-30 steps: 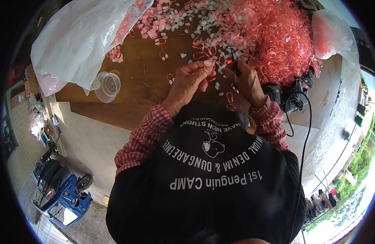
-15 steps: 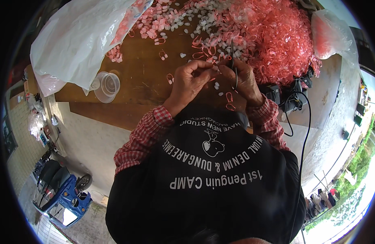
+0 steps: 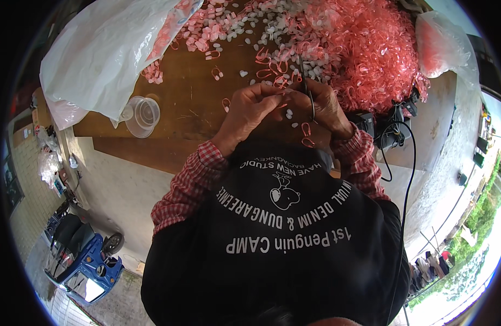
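Note:
Over the table, my left hand (image 3: 249, 112) is closed in a pinch on a small pink plastic piece (image 3: 283, 105), mostly covered by the fingertips. Close beside it, my right hand (image 3: 325, 110) is closed, with a slim dark metal tool (image 3: 309, 93) held upright along its fingers, tip pointing away from me. The fingertips of both hands meet or nearly meet at the pink piece. Just beyond them lie loose pink plastic loops (image 3: 267, 71). Small white oval pieces (image 3: 289, 113) and another pink loop (image 3: 307, 134) rest between my wrists.
A large heap of pink plastic loops (image 3: 370, 54) fills the table's (image 3: 180, 108) far right. White pieces (image 3: 269, 24) are scattered behind. At left are a white plastic bag (image 3: 109, 54) and a clear round tub (image 3: 143, 117). A black cable (image 3: 408, 163) hangs beside a dark device (image 3: 364, 124).
The tool's tip has swung slightly left. My left hand has shifted a little left and down, and the fingertips have changed position around the pink piece.

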Tool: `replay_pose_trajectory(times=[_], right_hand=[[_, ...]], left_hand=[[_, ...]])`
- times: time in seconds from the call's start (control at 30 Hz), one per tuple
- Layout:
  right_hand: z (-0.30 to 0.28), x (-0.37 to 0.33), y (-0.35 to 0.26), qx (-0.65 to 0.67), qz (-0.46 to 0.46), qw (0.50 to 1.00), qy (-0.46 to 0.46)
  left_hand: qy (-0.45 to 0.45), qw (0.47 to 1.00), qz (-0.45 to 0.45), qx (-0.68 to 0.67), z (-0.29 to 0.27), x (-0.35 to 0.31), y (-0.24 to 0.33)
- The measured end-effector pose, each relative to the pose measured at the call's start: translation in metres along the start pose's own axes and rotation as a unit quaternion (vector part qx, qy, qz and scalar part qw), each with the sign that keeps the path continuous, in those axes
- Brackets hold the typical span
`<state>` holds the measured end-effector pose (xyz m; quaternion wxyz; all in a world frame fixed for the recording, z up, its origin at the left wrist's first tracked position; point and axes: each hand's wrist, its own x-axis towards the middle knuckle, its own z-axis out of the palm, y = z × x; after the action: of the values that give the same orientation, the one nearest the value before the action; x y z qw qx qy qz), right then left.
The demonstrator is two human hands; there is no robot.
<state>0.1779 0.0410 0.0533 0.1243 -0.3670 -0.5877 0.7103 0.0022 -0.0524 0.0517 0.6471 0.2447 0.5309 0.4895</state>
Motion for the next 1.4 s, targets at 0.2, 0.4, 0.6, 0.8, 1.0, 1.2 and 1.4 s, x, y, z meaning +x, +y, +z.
replay_pose_trajectory(times=[0.2,0.4,0.6,0.8,1.0,1.2,1.4], right_hand=[[-0.01,0.002,0.005,-0.164,0.003,0.985,0.048],[-0.005,-0.011,0.027,-0.406,-0.151,0.896,0.101],[0.008,-0.013,0.024,-0.441,-0.168,0.875,0.109],[0.01,-0.009,0.028,-0.472,-0.148,0.861,0.118],[0.017,-0.009,0.03,-0.461,-0.133,0.867,0.136],[0.021,-0.011,0.025,-0.496,-0.036,0.861,0.11],[0.018,-0.015,0.023,-0.484,-0.076,0.866,0.1]], left_hand=[[0.01,0.998,-0.002,-0.068,-0.001,0.003,-0.01],[0.096,0.95,0.246,0.169,-0.003,0.008,-0.023],[0.113,0.882,0.326,0.32,0.006,0.01,-0.017],[0.111,0.839,0.351,0.401,0.008,0.012,-0.023],[0.1,0.818,0.362,0.436,0.004,0.016,-0.019],[0.097,0.85,0.333,0.397,0.005,0.02,-0.014],[0.101,0.879,0.319,0.339,0.003,0.023,-0.021]])
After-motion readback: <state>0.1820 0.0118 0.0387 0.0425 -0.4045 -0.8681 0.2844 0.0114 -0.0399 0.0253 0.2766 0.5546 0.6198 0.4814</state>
